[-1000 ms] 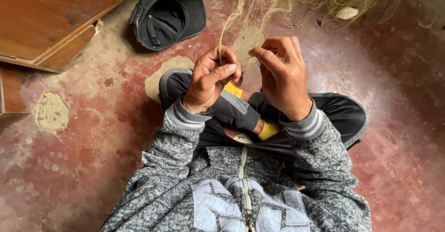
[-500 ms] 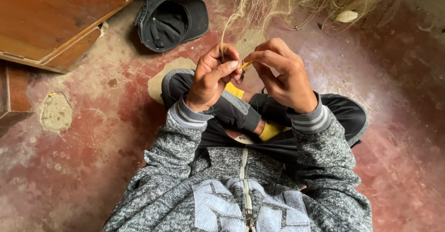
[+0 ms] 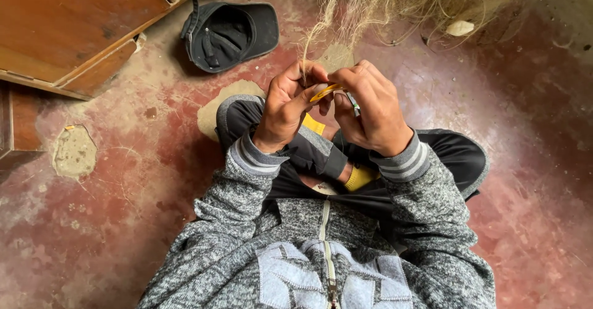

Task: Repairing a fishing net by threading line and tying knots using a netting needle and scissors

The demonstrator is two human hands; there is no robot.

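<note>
A worn red concrete floor (image 3: 123, 179), scuffed and mottled, with pale patches where the coating has chipped away. A black cap (image 3: 230, 34) lies upside down on it near the top, beside the edge of a brown wooden cabinet (image 3: 74, 25) at the upper left. A tangle of pale, straw-coloured fibre (image 3: 395, 0) spreads across the floor at the top. A person sits cross-legged on the floor, in the middle.

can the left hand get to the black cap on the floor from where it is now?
Probably yes. The cap lies on bare floor ahead-left of the left hand, nothing between them, though that hand is pinching pale fibre strands and a yellow piece.
</note>
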